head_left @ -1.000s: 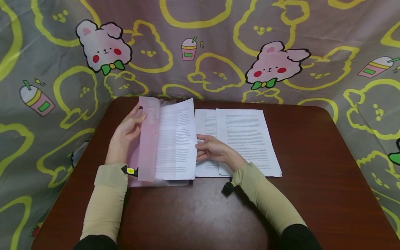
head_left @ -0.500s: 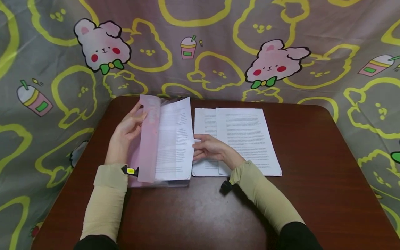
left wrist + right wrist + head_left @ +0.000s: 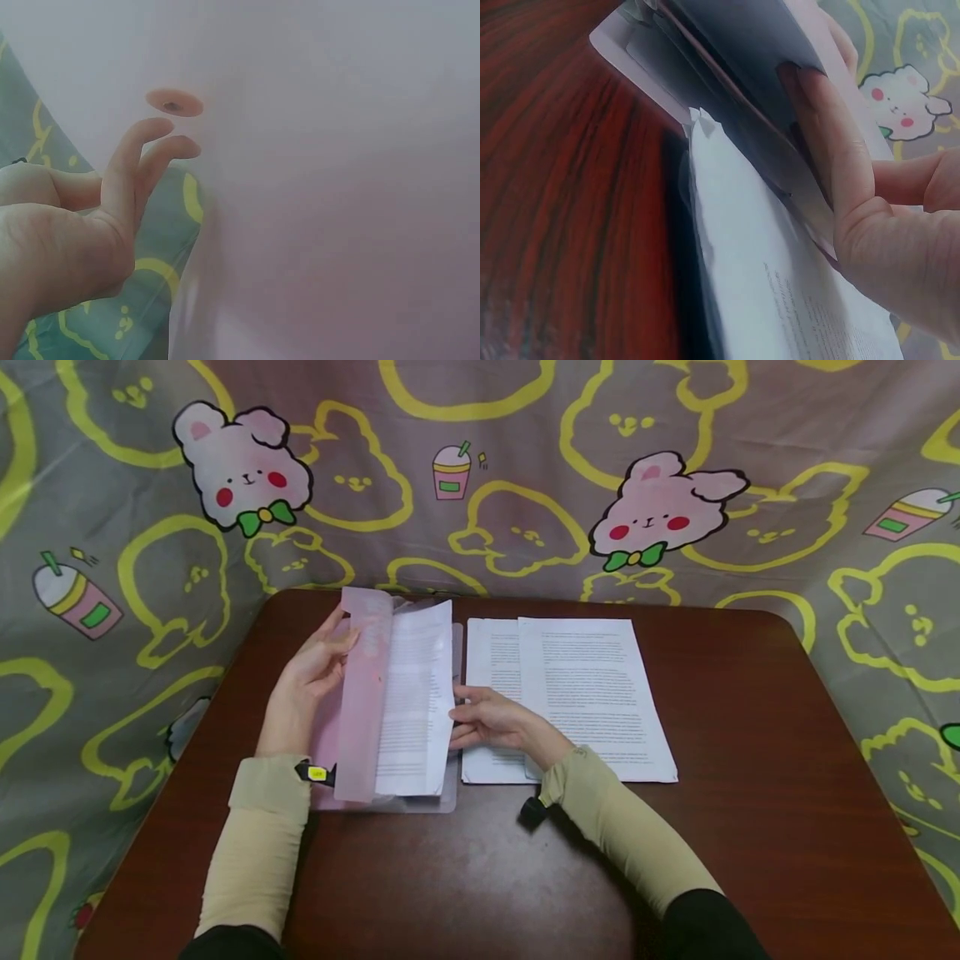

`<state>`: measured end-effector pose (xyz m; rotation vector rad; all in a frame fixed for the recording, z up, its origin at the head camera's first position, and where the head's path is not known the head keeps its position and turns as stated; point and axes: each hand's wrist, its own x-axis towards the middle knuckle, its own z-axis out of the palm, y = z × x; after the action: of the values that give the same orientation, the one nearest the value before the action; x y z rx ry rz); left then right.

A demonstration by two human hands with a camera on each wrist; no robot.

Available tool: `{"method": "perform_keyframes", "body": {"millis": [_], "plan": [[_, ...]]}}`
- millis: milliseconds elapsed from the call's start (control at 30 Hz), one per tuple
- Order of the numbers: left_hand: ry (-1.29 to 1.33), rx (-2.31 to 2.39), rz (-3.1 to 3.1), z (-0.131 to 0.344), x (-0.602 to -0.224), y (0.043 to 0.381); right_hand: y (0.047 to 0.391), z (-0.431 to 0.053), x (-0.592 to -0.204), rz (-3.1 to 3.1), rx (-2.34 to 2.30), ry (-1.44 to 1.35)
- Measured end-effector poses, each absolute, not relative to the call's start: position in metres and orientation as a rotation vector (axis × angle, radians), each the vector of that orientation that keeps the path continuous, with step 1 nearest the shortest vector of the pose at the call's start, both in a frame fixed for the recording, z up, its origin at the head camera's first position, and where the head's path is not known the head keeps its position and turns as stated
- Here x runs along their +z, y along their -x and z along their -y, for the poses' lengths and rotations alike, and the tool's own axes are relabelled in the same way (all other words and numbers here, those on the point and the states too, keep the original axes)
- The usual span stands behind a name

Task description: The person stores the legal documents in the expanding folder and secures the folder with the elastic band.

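Observation:
A pink translucent document folder [image 3: 360, 710] lies at the left of the table, its front flap lifted. My left hand [image 3: 306, 672] pinches the flap's left part near the top. In the left wrist view, its bent fingertips [image 3: 184, 146] are by an orange round snap button [image 3: 174, 103] on the flap. My right hand [image 3: 495, 720] pinches the right edge of a stack of printed papers [image 3: 412, 693], thumb on one side and fingers on the other. The stack's left part is inside the folder, showing faintly through the flap. The right wrist view shows the folder's mouth [image 3: 727, 82] spread apart.
Two more piles of printed paper lie overlapping right of the folder, the left pile [image 3: 491, 652] partly under the right one [image 3: 588, 693]. The dark wooden table [image 3: 750, 735] is backed by a patterned curtain [image 3: 525, 468].
My right hand has shifted left with the paper stack, which sits deeper inside the folder. The flap in my left hand has edged slightly right.

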<state>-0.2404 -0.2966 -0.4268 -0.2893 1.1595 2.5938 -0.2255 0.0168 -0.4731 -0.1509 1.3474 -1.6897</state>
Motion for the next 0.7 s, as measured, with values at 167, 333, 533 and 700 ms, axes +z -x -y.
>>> {"method": "perform_keyframes", "body": {"millis": [167, 333, 533, 700], "plan": [[0.306, 2.593, -1.159, 0.296, -0.427, 0.241, 0.227, -0.012, -0.473, -1.345, -1.683, 0.155], [0.330, 2.581, -1.193, 0.295, -0.427, 0.241, 0.228, -0.006, -0.473, -1.340, -1.668, 0.170], [0.326, 2.564, -1.229, 0.293, -0.427, 0.241, 0.229, 0.001, -0.475, -1.352, -1.667, 0.185], [0.340, 2.559, -1.225, 0.292, -0.426, 0.239, 0.228, 0.008, -0.477, -1.338, -1.665, 0.212]]}}
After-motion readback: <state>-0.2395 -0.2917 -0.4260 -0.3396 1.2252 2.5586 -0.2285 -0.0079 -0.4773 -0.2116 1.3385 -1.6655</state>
